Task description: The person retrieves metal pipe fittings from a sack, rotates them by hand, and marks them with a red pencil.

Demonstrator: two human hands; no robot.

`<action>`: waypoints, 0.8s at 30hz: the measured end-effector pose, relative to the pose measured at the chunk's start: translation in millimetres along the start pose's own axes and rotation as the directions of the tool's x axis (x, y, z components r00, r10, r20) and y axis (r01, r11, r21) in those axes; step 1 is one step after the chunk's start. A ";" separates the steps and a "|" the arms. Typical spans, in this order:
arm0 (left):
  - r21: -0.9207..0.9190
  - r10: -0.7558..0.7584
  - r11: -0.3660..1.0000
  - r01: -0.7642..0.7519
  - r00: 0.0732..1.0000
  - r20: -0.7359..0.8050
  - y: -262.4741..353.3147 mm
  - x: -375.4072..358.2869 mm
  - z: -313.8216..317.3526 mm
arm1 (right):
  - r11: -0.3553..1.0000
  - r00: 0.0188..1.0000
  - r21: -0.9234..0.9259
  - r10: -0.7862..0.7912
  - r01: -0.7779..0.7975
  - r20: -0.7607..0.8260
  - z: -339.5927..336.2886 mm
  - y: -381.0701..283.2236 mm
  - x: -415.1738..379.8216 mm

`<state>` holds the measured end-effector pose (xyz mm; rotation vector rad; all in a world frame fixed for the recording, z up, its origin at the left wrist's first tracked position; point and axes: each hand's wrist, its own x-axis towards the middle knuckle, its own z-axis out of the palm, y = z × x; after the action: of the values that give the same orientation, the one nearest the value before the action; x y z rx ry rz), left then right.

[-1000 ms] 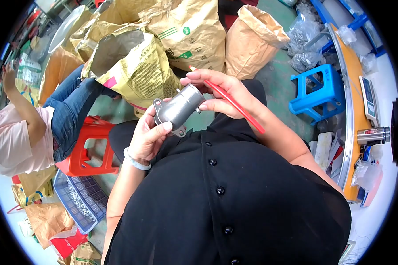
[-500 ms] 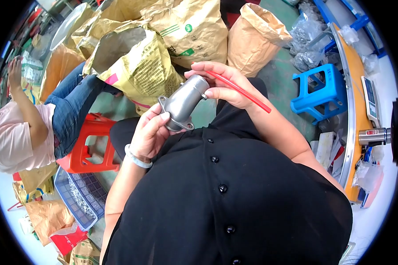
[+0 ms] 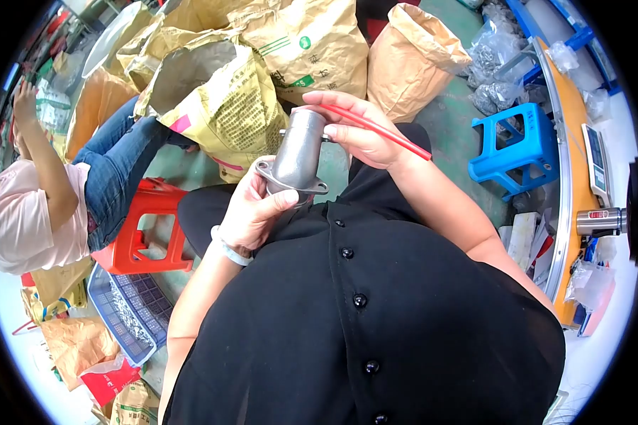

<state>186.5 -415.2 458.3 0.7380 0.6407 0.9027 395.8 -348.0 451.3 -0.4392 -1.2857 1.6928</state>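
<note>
Over the lap, a grey metal pipe point(image 3: 298, 149) is held up in front of a black top point(image 3: 283, 319). Its flat rim is gripped by the left hand point(image 3: 256, 205), with the thumb laid along the near side and the other fingers bent behind. A pale band point(image 3: 230, 248) is worn on that wrist. A red pencil point(image 3: 390, 133) is held by the right hand point(image 3: 365, 138), tucked in by the fingers and slanted back toward the wrist. The right thumb is placed by a small peg on the pipe's side. Whether the pipe's far end is touched by the right fingertips cannot be told.

Past the hands, the way ahead is blocked by big paper sacks. Part of a yellow sack point(image 3: 223, 113), with its mouth wide, is covered by the pipe and the left hand. Behind it a tall sack point(image 3: 315, 46) is seen, with a brown sack point(image 3: 411, 67) just beside that one.

On the left, the floor is taken up by a red stool point(image 3: 152, 227) and a blue crate point(image 3: 106, 301), and near them a person point(image 3: 21, 219) in jeans is seen. On the right, a blue stool point(image 3: 514, 149) is set by a bench point(image 3: 571, 120), where a scale point(image 3: 597, 164) and a shiny flask point(image 3: 599, 221) are kept.
</note>
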 end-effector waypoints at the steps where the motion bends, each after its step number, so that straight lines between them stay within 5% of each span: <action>1: -0.003 0.007 1.000 -0.007 1.000 -0.009 -1.5 0.4 0.9 | 1.000 1.000 0.007 0.004 -0.004 -0.019 1.3 0.0 0.5; 4: -0.070 0.025 0.997 -0.027 0.999 -0.029 -1.0 1.8 5.8 | 0.998 0.995 -0.044 0.045 -0.049 -0.090 3.4 -0.5 1.9; 7: -0.049 0.048 0.997 -0.051 0.997 -0.065 -4.9 1.9 3.8 | 0.982 0.982 0.130 0.153 -0.139 -0.109 5.5 -2.8 1.2; 13: 0.028 0.108 0.994 -0.106 0.992 -0.068 -6.8 1.6 5.5 | 0.939 0.995 -0.328 0.086 -0.098 -0.051 25.2 -12.8 -3.8; 16: -0.076 0.103 0.991 -0.110 0.991 -0.088 -6.8 0.0 6.1 | 0.947 1.000 -0.321 -0.009 0.007 -0.006 27.4 -4.5 -4.6; 24: -0.035 0.133 0.990 -0.135 0.989 -0.067 -6.9 -2.0 8.5 | 0.911 0.999 -0.410 0.028 -0.041 -0.038 39.3 -18.3 -7.3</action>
<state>195.0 -422.3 458.2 0.7256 0.6339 1.0637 378.9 -375.6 481.0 -0.7359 -1.6247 1.4316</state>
